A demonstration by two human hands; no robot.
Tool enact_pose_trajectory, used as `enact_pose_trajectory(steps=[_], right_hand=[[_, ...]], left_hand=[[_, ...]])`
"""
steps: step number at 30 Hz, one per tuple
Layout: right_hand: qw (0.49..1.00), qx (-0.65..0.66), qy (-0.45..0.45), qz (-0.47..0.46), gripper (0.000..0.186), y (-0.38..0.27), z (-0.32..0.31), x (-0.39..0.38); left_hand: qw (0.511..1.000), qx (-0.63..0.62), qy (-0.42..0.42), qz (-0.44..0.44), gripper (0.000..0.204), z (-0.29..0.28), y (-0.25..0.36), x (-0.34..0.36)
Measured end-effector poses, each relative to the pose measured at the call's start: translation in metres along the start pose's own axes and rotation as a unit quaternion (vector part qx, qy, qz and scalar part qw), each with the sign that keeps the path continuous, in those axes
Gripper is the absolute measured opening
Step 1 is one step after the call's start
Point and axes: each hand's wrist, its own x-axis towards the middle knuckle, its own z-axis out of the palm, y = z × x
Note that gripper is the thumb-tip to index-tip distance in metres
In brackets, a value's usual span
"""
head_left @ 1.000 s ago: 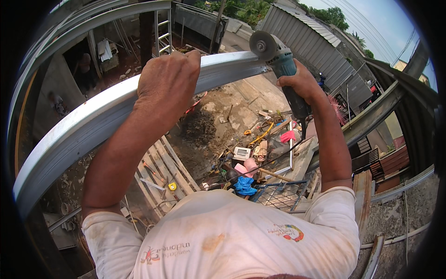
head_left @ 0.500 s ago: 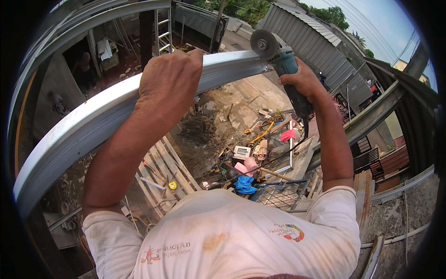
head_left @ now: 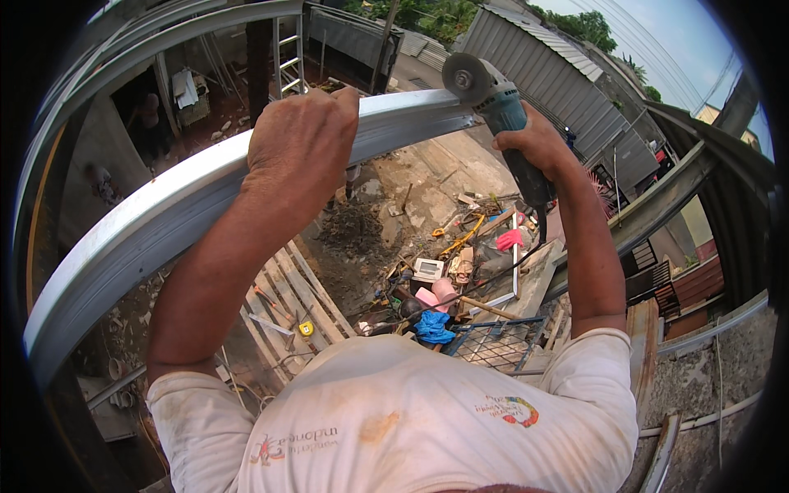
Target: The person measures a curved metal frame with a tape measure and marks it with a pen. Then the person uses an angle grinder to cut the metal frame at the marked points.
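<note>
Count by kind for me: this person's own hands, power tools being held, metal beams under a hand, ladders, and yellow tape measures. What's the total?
Own hands: 2, the left hand and right hand
Held angle grinder: 1
Touched metal beam: 1
Visible ladder: 1
Visible yellow tape measure: 1
Total: 6

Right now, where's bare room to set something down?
Mostly bare concrete ground shows below the long silver metal beam, between dark soil and jumbled debris. It's crowded around the crumpled blue plastic and at the beam's end by the teal angle grinder.
</note>
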Motion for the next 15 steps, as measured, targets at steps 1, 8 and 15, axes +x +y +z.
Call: enact_pose_trajectory(steps=[1, 8, 15], right_hand=[[1.0, -0.002, -0.001, -0.005, 0.074, 0.001, 0.0, 0.0], [0.988, 0.14, 0.071, -0.004, 0.07, 0.022, 0.009, -0.004], [0.909, 0.38, 0.174, 0.003, 0.063, 0.066, 0.041, -0.049]], left_hand=[[1.0, -0.004, -0.004, 0.0, 0.062, -0.001, 0.0, 0.0], [0.999, -0.013, -0.035, -0.002, 0.064, -0.01, 0.002, 0.001], [0.999, -0.01, -0.046, -0.019, 0.064, -0.011, 0.005, 0.001]])
